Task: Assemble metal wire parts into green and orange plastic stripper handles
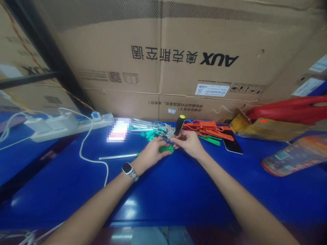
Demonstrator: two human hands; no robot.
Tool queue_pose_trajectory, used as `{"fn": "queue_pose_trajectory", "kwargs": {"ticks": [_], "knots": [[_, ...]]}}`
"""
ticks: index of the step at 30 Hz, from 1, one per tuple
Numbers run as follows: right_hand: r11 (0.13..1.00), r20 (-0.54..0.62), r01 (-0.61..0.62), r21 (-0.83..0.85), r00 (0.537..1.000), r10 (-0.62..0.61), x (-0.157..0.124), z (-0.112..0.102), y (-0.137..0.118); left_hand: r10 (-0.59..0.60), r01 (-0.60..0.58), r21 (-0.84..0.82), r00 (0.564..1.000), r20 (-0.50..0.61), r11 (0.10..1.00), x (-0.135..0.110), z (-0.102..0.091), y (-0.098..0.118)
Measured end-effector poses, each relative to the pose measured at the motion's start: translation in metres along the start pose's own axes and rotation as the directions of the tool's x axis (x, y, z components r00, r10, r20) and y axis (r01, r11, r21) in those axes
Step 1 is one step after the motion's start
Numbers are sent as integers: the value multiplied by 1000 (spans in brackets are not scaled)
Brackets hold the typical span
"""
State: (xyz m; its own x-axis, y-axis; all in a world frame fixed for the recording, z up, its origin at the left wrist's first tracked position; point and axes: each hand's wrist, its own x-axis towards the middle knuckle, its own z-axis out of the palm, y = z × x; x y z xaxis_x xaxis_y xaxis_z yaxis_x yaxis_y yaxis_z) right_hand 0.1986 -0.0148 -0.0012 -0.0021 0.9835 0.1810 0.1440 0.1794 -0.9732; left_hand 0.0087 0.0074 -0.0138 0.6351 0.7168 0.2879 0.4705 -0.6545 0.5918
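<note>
left hand (152,151) grips green piece (165,148) over desk (178,194); right hand (191,144) curled close beside it, can't tell if grasping screwdriver (180,124). step looks like two-handed work at piece's end; next move seems to need steady left hold, careful right alignment.

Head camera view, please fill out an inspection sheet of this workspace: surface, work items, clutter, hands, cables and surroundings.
Surface: glossy blue tabletop, reflecting light.
Work items: green piece; metal rod left of it; teal pieces and orange pieces piled beyond the hands; black-and-yellow handle.
Clutter: phone, container at right.
Hands: left hand grips the green piece; right hand is at the handle, its grip unclear.
Cables: white cable looping over the tabletop near a power strip.
Surroundings: large cardboard box behind, printing upside down.
</note>
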Motion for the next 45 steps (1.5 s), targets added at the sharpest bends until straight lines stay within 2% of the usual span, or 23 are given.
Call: {"fn": "queue_pose_trajectory", "kwargs": {"ticks": [4,7,10,14,16,19,25,34,42,45], "knots": [[994,-81,62,-93,994,-69,0,6,6,9,-9,22,1000,-10,1000,0,0,-1],[982,-76,98,-159,991,-111,-1,8,5,17,-16,32,1000,-18,999,0,1,-1],[990,-7,112,-86,994,-113,-2,7,1,15,-15,25,1000,-13,1000,0,2,-2],[996,118,62,64,991,-69,-4,4,-10,-1,1,-5,1000,-3,1000,0,2,-3],[995,143,34,99,989,-48,-3,2,-15,-10,10,-11,1000,-4,1000,0,2,-3],[993,141,19,113,989,-35,-1,1,-19,-14,14,2,1000,-1,1000,-1,1,-2],[992,102,103,71,989,-110,0,-4,-25,-19,18,-26,1000,-13,1000,-2,1,-2],[989,-99,107,107,990,-96,2,7,-20,-13,13,-3,1000,-1,1000,-1,0,0],[992,-39,85,89,996,-81,2,8,-18,-11,11,-13,1000,-2,1000,0,0,0],[995,20,57,78,998,-59,2,5,-21,-4,3,-33,1000,-13,999,0,1,-1]]}}
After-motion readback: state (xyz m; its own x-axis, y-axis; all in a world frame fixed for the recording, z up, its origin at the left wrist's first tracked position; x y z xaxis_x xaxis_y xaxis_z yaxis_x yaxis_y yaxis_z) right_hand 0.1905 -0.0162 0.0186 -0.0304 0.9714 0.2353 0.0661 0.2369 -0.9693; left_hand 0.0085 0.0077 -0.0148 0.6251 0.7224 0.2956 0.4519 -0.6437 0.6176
